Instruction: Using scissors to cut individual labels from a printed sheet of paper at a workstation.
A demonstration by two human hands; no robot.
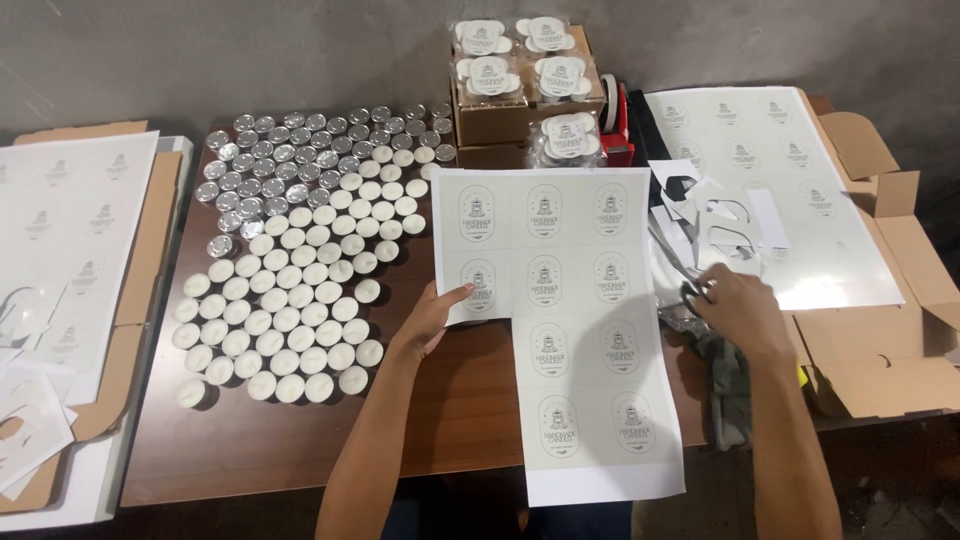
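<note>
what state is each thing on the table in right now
label sheet: lying flat, lower left corner cut away
left hand: pinching the sheet's cut edge
right hand: on the scissors
scissors: blades slightly apart
tealights: upright in rows, loose
packed tealights: bagged, stacked on boxes
cardboard box: open, flaps out

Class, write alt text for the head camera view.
A person's left hand holds a partly cut sheet of printed labels on a brown table, while the right hand reaches scissors. Rows of tealight candles lie left.
</note>
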